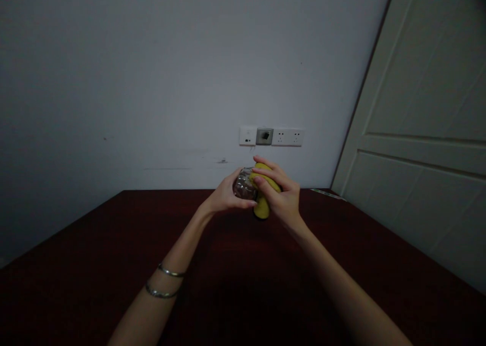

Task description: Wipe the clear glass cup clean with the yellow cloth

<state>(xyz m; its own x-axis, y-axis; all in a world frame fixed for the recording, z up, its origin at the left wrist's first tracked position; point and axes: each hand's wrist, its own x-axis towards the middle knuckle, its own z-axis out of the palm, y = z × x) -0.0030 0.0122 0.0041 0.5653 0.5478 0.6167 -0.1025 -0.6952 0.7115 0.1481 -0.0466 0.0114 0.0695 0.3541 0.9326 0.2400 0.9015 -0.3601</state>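
My left hand (227, 193) is wrapped round the side of a clear, rounded glass (244, 188), held above the table. In my right hand (284, 190) is a soft yellow cloth (262, 209), bunched under the fingers and pressed against the right side of the glass. A part of the cloth hangs down below the right thumb. The yellow cloth and the right fingers hide the glass's right side. Both hands meet near the middle of the view.
The dark red table (235, 265) runs back to a pale wall (170, 83). Sockets and a switch plate (265, 136) sit on the wall behind my hands. A panelled white door (425, 133) stands at right, and a thin flat strip (328, 194) lies at the table's far right edge.
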